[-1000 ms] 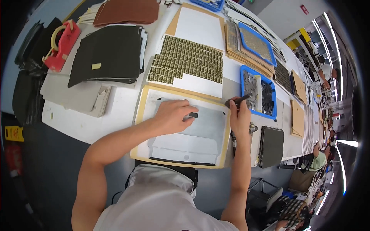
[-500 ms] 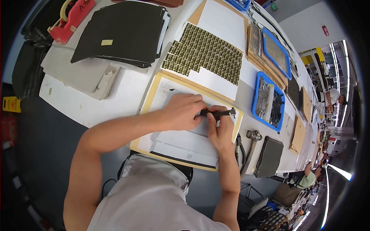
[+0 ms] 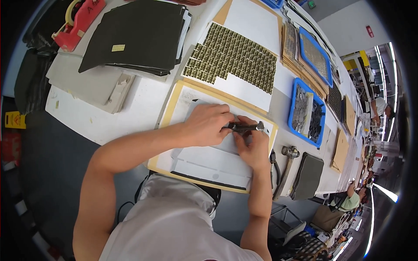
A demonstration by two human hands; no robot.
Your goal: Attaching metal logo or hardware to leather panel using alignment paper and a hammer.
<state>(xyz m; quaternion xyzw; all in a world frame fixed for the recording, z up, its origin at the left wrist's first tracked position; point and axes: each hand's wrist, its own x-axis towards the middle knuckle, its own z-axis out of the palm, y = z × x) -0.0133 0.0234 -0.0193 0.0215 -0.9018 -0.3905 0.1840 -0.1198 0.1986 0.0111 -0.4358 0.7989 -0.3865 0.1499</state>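
My right hand (image 3: pixel 254 148) is closed around a dark rod-shaped tool (image 3: pixel 244 127) with a shiny metal end pointing right. Its thumb lies just below the rod. The fingers of my left hand (image 3: pixel 210 124) are curled in at the tool's other end; what they pinch is hidden. Both hands are above a grey sheet (image 3: pixel 191 107) on a white board (image 3: pixel 153 164) edged with yellow tape. A pale strip with a black lower edge (image 3: pixel 209 182) lies on the board's near side.
Beyond the board is a sheet of small black-and-gold pieces (image 3: pixel 235 56). A blue basket (image 3: pixel 291 117) of grey and black pieces, a hammer (image 3: pixel 289 158), pliers (image 3: pixel 274 167) and a black stack (image 3: pixel 308 176) lie right. Black sheets (image 3: pixel 135 35) and a red tape dispenser (image 3: pixel 80 30) lie left.
The right thumb has slid down off the face of the rod, and the right hand has shifted slightly. The left hand stays at the rod's end. The whole view has shifted a little.
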